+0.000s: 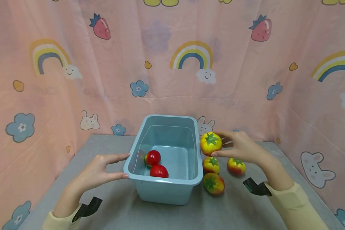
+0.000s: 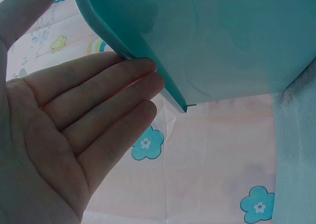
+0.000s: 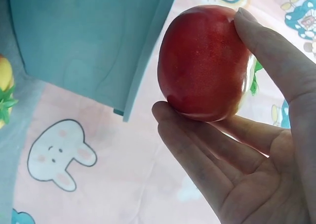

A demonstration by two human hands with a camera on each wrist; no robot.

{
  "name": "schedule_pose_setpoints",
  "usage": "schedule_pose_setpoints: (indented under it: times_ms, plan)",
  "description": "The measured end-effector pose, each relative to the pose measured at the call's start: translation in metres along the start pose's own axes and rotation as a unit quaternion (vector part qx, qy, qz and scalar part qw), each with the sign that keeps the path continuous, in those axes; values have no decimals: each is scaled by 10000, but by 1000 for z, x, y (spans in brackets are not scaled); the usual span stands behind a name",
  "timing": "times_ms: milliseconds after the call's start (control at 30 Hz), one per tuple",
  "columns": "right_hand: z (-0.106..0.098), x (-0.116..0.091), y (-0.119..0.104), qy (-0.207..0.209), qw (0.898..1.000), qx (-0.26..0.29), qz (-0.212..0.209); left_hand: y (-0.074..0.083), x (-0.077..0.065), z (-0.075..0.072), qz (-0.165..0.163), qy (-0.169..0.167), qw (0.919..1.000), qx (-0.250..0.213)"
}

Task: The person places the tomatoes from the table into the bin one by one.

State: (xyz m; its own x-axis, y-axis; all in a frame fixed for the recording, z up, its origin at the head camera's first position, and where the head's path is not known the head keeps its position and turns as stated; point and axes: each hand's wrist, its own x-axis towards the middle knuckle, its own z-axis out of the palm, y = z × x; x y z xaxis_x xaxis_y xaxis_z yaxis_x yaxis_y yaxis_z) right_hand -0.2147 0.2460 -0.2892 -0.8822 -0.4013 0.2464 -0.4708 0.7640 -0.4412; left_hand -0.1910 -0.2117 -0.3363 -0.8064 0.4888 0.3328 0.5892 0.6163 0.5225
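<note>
My right hand (image 1: 241,147) holds a tomato (image 1: 211,143), pinched between thumb and fingers just outside the right rim of a light blue plastic bin (image 1: 164,181). The tomato has a yellow top with a green star-shaped calyx; its glossy red underside (image 3: 205,61) faces the right wrist camera. On the bin's left side, my left hand (image 1: 99,171) has its thumb and fingertips at the rim. In the left wrist view its fingers (image 2: 106,93) are nearly straight and meet the rim from outside. Inside the bin lie two red tomatoes, one (image 1: 153,158) behind the other (image 1: 159,171).
Three more yellow-red tomatoes lie on the grey table (image 1: 118,207) right of the bin: one near the front (image 1: 214,184), one behind it (image 1: 210,165), one farther right (image 1: 236,166). A pink patterned curtain (image 1: 118,57) hangs behind and at the sides.
</note>
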Motion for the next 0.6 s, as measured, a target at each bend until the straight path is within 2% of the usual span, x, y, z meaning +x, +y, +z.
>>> schedule_pose_setpoints:
  times_ms: [600]
  plan:
    - [-3, 19, -15, -180, 9983, 212, -503, -1, 0, 0, -39, -9, 10000, -33]
